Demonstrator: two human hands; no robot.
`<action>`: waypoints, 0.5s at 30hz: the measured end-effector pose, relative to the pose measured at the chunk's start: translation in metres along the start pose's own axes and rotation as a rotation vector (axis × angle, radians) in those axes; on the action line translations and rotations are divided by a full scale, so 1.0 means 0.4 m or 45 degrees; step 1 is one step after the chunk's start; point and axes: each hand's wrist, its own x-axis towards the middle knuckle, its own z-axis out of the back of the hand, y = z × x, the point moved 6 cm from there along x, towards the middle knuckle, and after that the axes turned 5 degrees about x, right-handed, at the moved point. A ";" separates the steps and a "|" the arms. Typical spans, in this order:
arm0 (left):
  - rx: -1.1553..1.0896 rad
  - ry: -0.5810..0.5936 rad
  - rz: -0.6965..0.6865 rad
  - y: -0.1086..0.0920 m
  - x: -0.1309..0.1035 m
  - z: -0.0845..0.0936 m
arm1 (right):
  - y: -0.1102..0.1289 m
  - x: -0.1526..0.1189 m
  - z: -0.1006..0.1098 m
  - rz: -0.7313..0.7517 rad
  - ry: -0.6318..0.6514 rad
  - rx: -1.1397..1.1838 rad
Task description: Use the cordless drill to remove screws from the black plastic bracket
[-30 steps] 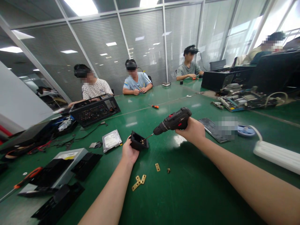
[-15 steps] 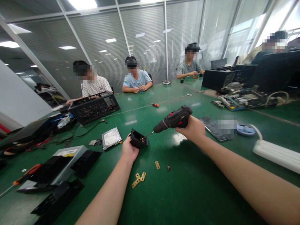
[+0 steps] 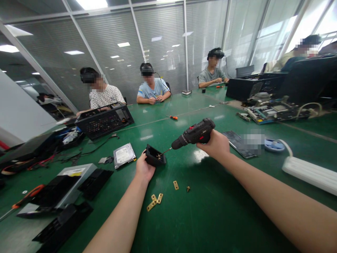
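Observation:
My left hand (image 3: 144,168) is closed round the side of a small black box-shaped housing (image 3: 154,156), its open face tilted toward the drill. Small brass-coloured parts show inside, too small to name. In my right hand (image 3: 216,144) is a black cordless drill (image 3: 195,133) with red marks, gripped by its handle. The drill's long bit (image 3: 166,151) reaches into the housing; whether its tip sits on a screw I cannot tell. Nearer me lie several brass plates with holes (image 3: 176,185) and a small brass screw (image 3: 188,189).
A hard drive (image 3: 124,155) lies left of the housing, with black plastic brackets (image 3: 64,225) and an orange screwdriver (image 3: 28,196) farther left. On the right are a dark flat panel (image 3: 239,144) and a white power strip (image 3: 310,172). Several people sit across the green table (image 3: 223,211).
The whole view has shifted slightly. Both hands, the drill and the housing keep nearly the same positions, with the bit still inside the housing.

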 end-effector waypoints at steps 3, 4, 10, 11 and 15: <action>-0.010 0.016 -0.003 0.002 0.008 0.005 | 0.001 0.000 0.002 -0.002 -0.006 -0.001; -0.012 0.020 -0.008 0.002 0.010 0.006 | 0.002 0.000 0.002 -0.002 -0.008 -0.002; -0.010 0.048 -0.020 -0.003 0.004 -0.003 | 0.003 0.001 0.003 -0.001 0.001 -0.004; -0.013 0.048 -0.021 -0.004 0.001 -0.005 | 0.003 0.001 0.003 -0.002 0.001 -0.006; -0.010 0.030 -0.017 -0.008 -0.007 -0.009 | 0.004 0.000 0.004 -0.004 -0.004 -0.014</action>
